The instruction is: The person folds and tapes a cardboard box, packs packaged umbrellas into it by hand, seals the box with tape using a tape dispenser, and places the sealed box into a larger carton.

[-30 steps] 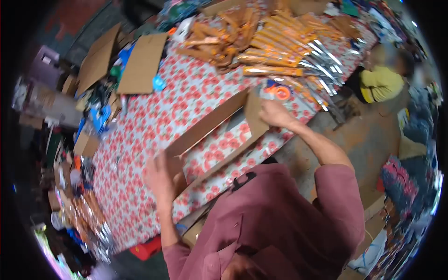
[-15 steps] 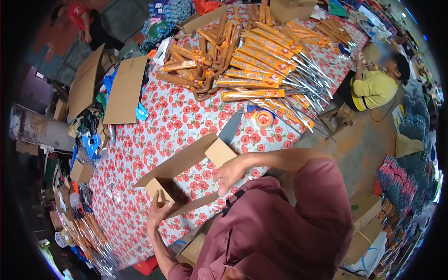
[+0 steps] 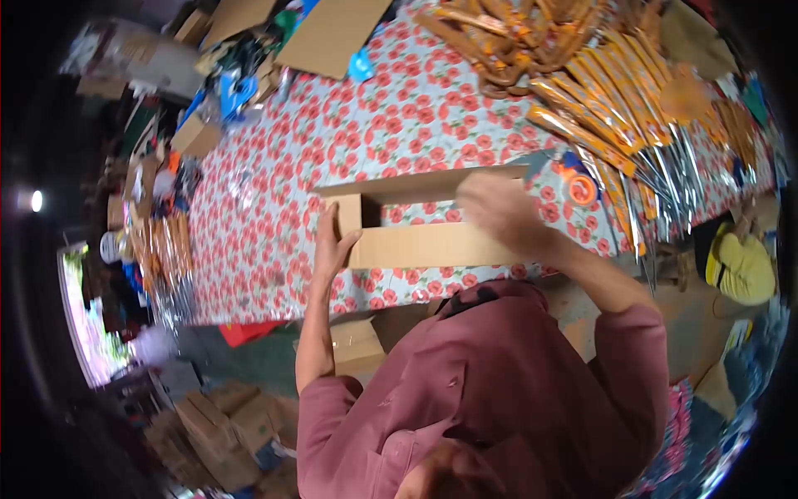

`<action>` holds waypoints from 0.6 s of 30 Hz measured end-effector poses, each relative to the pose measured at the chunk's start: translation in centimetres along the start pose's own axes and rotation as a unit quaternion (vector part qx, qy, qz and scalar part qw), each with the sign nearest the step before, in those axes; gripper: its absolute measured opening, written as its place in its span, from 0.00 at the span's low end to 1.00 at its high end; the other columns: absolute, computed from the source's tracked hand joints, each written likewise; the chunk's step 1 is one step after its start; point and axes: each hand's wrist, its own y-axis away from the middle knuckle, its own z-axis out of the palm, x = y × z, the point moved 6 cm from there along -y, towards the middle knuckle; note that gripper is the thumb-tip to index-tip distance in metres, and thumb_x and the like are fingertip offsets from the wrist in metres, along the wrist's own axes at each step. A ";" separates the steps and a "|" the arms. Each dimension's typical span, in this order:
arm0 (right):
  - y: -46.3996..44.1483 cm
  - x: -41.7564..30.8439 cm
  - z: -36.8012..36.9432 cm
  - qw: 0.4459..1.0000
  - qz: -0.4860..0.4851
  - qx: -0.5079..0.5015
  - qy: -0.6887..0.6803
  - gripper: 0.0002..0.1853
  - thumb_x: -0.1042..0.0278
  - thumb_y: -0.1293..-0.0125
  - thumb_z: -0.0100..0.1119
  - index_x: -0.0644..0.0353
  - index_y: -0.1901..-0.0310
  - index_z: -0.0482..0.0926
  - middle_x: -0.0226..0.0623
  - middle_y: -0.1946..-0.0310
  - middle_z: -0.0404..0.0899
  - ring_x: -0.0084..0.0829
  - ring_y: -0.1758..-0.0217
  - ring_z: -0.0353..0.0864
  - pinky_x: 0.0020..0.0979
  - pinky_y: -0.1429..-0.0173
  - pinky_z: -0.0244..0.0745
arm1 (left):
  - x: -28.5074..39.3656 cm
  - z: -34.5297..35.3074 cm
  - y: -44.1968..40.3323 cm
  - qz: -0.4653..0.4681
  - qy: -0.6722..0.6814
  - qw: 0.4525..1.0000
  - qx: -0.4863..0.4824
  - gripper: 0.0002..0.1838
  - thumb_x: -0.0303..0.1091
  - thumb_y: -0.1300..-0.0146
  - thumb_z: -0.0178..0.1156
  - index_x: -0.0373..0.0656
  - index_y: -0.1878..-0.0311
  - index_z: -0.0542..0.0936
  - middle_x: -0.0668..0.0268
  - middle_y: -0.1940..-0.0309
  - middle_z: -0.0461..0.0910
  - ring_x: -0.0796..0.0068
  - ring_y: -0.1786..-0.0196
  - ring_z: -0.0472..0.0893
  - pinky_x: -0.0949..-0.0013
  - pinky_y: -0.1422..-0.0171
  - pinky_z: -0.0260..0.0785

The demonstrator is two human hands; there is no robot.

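Note:
A long, narrow cardboard box (image 3: 416,248) lies on the flowered tablecloth in front of me, and the cloth shows through its open middle. At its left end, my left hand (image 3: 334,243) grips the end flap, thumb towards the front wall. Over the box's right end is my right hand (image 3: 503,214), smeared by motion, so its fingers and any hold are unclear. Just beyond that end are a roll of orange tape (image 3: 580,190) and a grey flat piece (image 3: 536,161), partly hidden behind the box.
Orange-sleeved packages with metal rods (image 3: 615,104) cover the table's far right. Flat cardboard (image 3: 337,37) and a blue item (image 3: 361,66) lie at the far left. A person in yellow (image 3: 740,262) sits at the right. Cardboard boxes (image 3: 220,424) stand on the floor at lower left.
The view has turned, and the box now lies nearly level across it. Its front wall stands more upright. My right hand has moved over the right end; my left hand stays at the left end.

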 end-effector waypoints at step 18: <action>14.3 11.5 1.8 0.937 0.336 0.094 0.009 0.21 0.63 0.32 0.57 0.67 0.42 0.76 0.54 0.43 0.77 0.55 0.37 0.74 0.49 0.31 0.68 | 2.2 -0.4 1.7 -0.119 0.106 0.982 0.102 0.36 0.39 0.32 0.65 0.40 0.24 0.64 0.51 0.27 0.67 0.57 0.25 0.67 0.59 0.24 0.60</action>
